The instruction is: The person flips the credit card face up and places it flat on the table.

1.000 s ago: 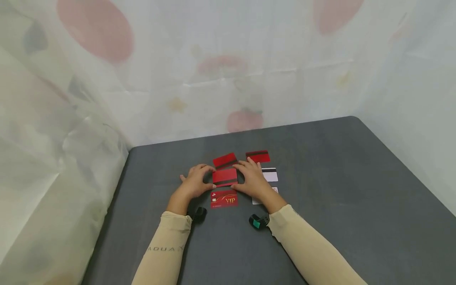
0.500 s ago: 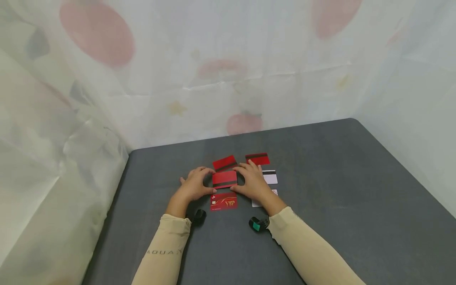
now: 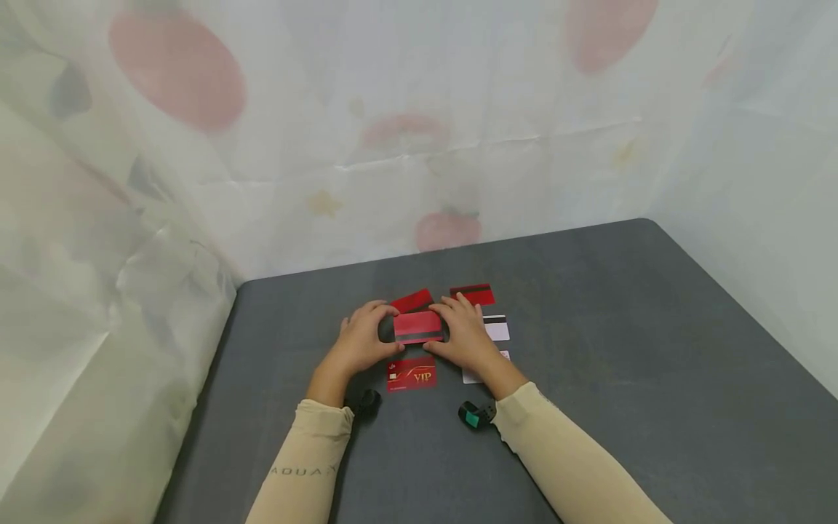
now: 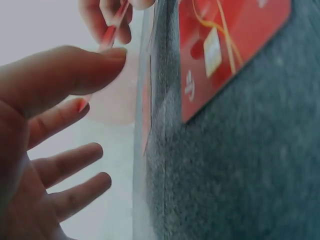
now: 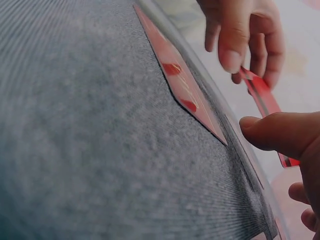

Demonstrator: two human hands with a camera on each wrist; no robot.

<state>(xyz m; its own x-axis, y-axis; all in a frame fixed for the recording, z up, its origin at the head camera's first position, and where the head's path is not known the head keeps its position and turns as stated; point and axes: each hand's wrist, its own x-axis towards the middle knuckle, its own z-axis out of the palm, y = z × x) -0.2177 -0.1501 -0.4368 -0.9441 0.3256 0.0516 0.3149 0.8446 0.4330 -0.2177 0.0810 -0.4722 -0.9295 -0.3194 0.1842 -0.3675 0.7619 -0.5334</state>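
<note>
A red card with a dark stripe point(image 3: 417, 328) is held between my two hands, raised off the table with its striped face up. My left hand point(image 3: 356, 338) pinches its left end between thumb and fingers. At the right end, my right hand point(image 3: 463, 333) grips it the same way. The right wrist view catches the raised card point(image 5: 262, 95) nearly edge-on, above the tabletop. Just below the hands lies a red VIP card point(image 3: 411, 374), printed side up; its chip corner shows large in the left wrist view. Behind the held card, another striped red card point(image 3: 411, 299) lies partly covered.
To the right lie a red striped card point(image 3: 474, 294), a white striped card point(image 3: 497, 327) and a white card point(image 3: 470, 377) mostly under my right wrist. The grey table point(image 3: 622, 349) extends right. A patterned white curtain point(image 3: 537, 175) stands behind it, and pale sheeting hangs on the left.
The held card has shifted slightly right and now covers more of the red card behind it. My left hand has moved right with it; my right hand has stayed nearly in place.
</note>
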